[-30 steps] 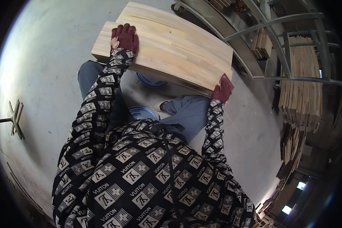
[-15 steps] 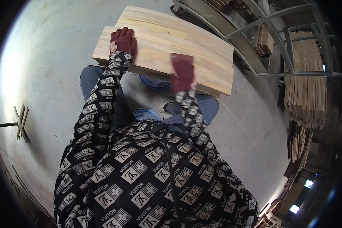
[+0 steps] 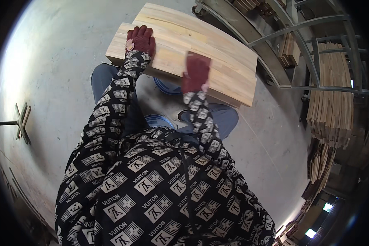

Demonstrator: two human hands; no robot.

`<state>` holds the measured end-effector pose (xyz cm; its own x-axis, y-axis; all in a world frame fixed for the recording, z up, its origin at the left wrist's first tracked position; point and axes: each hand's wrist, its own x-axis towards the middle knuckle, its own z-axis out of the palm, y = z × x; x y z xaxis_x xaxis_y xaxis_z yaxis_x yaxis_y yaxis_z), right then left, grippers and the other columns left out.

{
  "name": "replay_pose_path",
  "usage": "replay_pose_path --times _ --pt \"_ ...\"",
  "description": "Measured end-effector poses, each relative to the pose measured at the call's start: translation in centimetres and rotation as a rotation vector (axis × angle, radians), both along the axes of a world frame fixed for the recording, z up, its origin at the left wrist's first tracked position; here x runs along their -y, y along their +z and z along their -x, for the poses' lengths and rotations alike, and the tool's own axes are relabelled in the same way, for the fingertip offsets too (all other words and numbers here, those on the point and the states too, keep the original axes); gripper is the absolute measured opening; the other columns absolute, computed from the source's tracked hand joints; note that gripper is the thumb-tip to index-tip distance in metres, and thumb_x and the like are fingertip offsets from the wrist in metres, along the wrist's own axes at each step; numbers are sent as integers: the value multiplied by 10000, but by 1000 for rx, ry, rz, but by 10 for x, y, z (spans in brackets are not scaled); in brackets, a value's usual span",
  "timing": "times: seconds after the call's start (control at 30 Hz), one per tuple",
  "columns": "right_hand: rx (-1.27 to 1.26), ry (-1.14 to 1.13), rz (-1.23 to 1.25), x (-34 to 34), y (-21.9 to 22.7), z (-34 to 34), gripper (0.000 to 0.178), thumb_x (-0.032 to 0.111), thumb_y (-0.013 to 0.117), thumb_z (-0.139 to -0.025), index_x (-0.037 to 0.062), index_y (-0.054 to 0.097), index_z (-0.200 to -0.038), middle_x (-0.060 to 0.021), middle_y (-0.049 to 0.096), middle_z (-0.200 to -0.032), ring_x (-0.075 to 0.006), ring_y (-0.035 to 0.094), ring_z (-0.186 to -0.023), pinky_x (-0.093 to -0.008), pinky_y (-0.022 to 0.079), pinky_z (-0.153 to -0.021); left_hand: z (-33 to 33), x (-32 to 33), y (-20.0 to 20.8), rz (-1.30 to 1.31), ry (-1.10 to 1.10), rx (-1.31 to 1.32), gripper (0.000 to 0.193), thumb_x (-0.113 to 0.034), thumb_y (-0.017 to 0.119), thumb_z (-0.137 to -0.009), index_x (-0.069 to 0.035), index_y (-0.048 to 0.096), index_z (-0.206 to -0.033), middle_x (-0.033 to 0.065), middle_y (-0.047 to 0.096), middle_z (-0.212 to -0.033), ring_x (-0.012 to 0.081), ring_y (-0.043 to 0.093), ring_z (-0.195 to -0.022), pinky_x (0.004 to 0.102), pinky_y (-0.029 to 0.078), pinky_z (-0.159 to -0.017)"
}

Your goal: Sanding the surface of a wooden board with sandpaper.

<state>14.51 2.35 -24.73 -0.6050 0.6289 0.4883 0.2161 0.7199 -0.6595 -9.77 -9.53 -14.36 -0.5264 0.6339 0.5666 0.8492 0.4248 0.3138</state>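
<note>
A wide panel of light glued wood lies flat in front of me, over my knees. My left hand, in a dark red glove, grips the panel's near left corner with its fingers on top. My right hand, also in a red glove, holds the middle of the near edge, fingers spread on the top face. A second panel edge shows just beyond the first, at the far side.
Two round blue rims show under the panel by my legs. A grey metal rack stands to the right, with stacks of wood slats behind it. A metal cross piece lies on the concrete floor at left.
My right hand has left the panel's right end and come to the middle of its near edge. My left hand has stayed at the left corner.
</note>
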Motion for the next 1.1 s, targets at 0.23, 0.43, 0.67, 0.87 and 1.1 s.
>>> replay_pose_path --times 0.23,0.43,0.67,0.87,1.1 --pt "291 11 -340 5 64 -15 603 166 693 -826 119 569 -1415 -136 550 -1458 -326 445 -1408 -481 269 -1217 -2 13 -3 114 42 -15 378 -339 588 -878 -56 609 -1128 115 588 -1147 290 495 -1152 475 340 -1009" --pt "139 -261 -351 -129 72 -144 390 77 628 -883 34 665 -1269 -185 648 -1309 -353 600 -1210 -437 467 -1071 0 24 -5 208 107 8 522 -395 601 -904 -38 587 -1286 153 581 -1320 325 485 -1223 489 332 -1047" --pt "116 -397 -253 -69 23 -63 582 140 690 -820 88 584 -1390 -169 577 -1412 -370 502 -1326 -478 393 -1132 0 15 -3 153 67 -19 532 -425 616 -900 -52 593 -1279 156 585 -1318 328 489 -1216 491 326 -1056" --pt "328 178 -336 43 93 39 592 167 718 -789 54 575 -1352 -193 591 -1325 -414 504 -1277 -514 347 -1131 5 23 -13 176 93 7 451 -360 606 -899 -58 603 -1234 140 593 -1282 319 497 -1193 485 341 -1042" --pt "216 -219 -264 -91 85 -79 483 6 632 -843 69 648 -1321 -185 641 -1301 -371 573 -1235 -445 457 -1075 5 21 -10 123 75 56 531 -365 606 -901 -43 570 -1322 154 568 -1353 330 486 -1229 486 347 -1066"
